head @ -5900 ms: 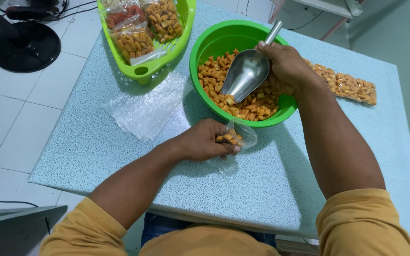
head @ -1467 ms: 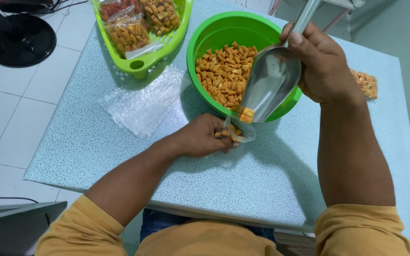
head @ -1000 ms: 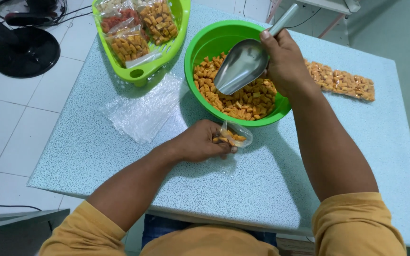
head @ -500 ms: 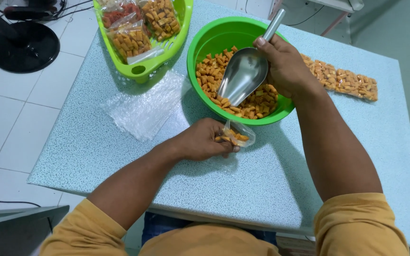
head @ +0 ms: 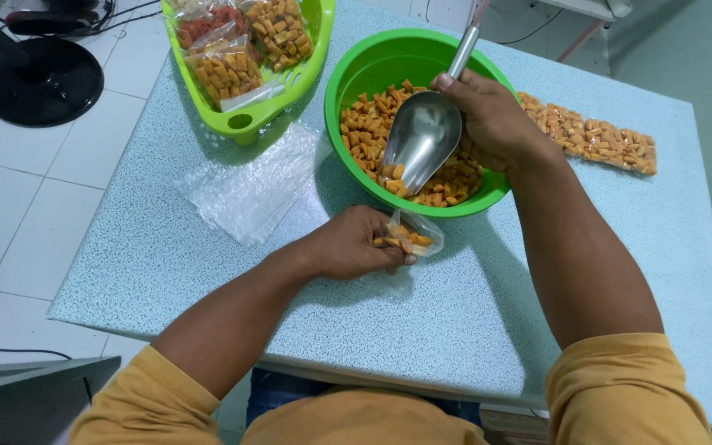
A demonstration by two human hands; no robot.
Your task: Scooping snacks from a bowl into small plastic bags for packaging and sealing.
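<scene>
- Head camera view, looking down: the right hand [head: 488,119] is wrapped around the handle of a metal scoop [head: 420,150], fingers closed on it and the thumb lying along the top of the handle.
- The scoop's bowl is tilted down into the green bowl [head: 372,62], its front edge dug into the orange snack pieces [head: 368,132], with a few pieces sitting at its lip.
- The left hand [head: 348,245] rests on the speckled blue table [head: 471,330] just in front of the green bowl, fingers curled around the neck of a small clear plastic bag [head: 412,235].
- That bag lies against the table with its mouth toward the bowl and has a small amount of the same orange pieces inside.
- A stack of empty clear bags [head: 253,181] lies flat on the table to the left of the bowl.
- A green basket [head: 245,115] at the table's far left edge holds filled snack packets.
- A strip of filled packets [head: 595,140] lies on the table beyond the right forearm.
- A black fan base [head: 35,78] stands on the tiled floor to the left.
</scene>
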